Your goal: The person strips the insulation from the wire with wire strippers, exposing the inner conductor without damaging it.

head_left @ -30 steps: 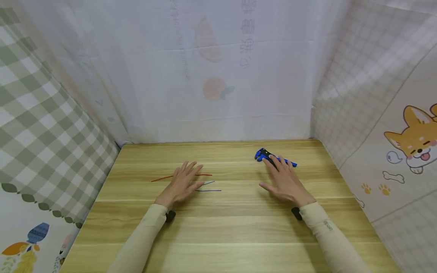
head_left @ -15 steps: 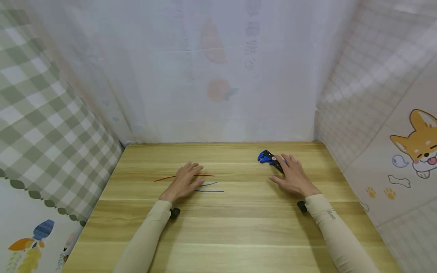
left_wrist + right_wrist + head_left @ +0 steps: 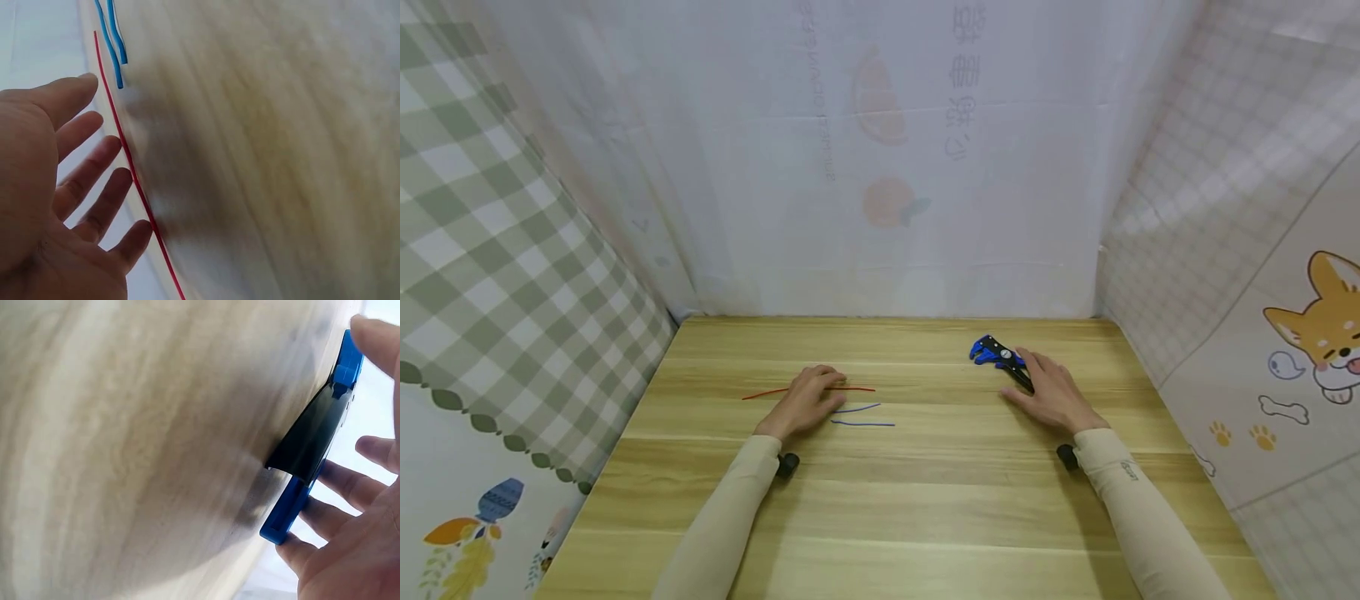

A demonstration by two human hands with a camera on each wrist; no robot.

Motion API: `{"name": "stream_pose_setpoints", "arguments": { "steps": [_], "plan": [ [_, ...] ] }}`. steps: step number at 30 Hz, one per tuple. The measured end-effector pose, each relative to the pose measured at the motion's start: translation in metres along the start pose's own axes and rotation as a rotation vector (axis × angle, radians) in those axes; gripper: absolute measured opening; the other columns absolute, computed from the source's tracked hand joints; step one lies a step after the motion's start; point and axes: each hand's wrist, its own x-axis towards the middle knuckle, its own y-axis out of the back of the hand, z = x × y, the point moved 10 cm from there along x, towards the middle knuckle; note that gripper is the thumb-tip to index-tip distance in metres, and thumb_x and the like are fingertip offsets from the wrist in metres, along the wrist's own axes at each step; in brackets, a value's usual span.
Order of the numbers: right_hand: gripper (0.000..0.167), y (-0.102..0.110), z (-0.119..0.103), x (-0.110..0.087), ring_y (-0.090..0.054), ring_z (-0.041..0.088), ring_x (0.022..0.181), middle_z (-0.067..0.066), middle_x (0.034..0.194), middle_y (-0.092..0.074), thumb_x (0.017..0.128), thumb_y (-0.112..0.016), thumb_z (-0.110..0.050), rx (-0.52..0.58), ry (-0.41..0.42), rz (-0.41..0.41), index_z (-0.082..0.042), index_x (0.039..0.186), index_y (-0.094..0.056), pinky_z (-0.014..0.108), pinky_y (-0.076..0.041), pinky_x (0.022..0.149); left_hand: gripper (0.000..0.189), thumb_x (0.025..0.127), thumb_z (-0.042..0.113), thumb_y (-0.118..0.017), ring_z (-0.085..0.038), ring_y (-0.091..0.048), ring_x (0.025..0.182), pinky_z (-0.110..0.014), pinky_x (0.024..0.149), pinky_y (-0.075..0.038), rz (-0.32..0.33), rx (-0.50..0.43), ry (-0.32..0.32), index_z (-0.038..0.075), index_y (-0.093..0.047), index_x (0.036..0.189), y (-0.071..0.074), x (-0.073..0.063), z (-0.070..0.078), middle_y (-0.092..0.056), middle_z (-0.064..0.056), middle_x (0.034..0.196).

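Note:
My left hand [image 3: 808, 400] hovers low over a red wire [image 3: 853, 389], its fingers loosely bent. In the left wrist view the fingertips reach the red wire [image 3: 165, 256], but touching it or just above it I cannot tell. Two short blue wires [image 3: 865, 424] lie to the right of that hand. At the right, a blue and black wire stripper [image 3: 996, 351] lies on the table. My right hand [image 3: 1051, 393] is spread at its handle end. In the right wrist view several fingertips meet the blue handle [image 3: 284, 512], while the thumb stays off near the head.
The wooden table [image 3: 910, 508] runs back to a white curtain [image 3: 775, 242]. A green checked cloth [image 3: 512, 217] hangs on the left side, and a cloth with a dog print [image 3: 1217, 350] on the right. Black wrist cameras [image 3: 787, 465] sit under the sleeves.
My right hand has moved back toward the handles, and the wire stripper has turned so its handles point more toward me. The left hand has stayed over the red wire. The view has shifted slightly.

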Motion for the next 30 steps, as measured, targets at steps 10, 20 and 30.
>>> {"name": "stream_pose_setpoints", "arguments": {
  "steps": [10,20,30],
  "plan": [
    [0.083,0.002,0.006,0.006,-0.052,0.066,0.144,0.043,0.160,-0.053,0.108,-0.078,-0.035,-0.047,-0.007,0.015,0.010,0.166,-0.041,0.079,-0.042,0.121,0.020,0.108,0.015,-0.078,-0.037,-0.068,0.123,-0.062,0.110,-0.049,0.041,-0.016,0.015,0.008,-0.083,0.127,0.000,0.006,-0.002,-0.077,-0.013,0.128],
    [0.069,0.005,0.004,0.007,-0.062,0.063,0.129,0.045,0.140,-0.064,0.103,-0.081,-0.024,-0.065,0.009,0.057,0.020,0.150,-0.055,0.074,-0.050,0.113,0.007,0.108,0.014,-0.077,-0.030,-0.067,0.113,-0.054,0.103,-0.047,0.037,-0.005,0.079,0.012,-0.082,0.114,-0.002,0.010,-0.008,-0.076,-0.006,0.115],
    [0.072,0.003,0.008,0.006,-0.063,0.055,0.124,0.038,0.134,-0.065,0.100,-0.086,-0.032,0.013,-0.071,-0.001,0.019,0.145,-0.061,0.069,-0.053,0.110,0.007,0.110,0.016,-0.075,-0.027,-0.064,0.106,-0.054,0.101,-0.043,0.031,0.018,0.121,0.012,-0.079,0.107,-0.005,0.013,-0.009,-0.073,-0.006,0.112]
  ]
}}
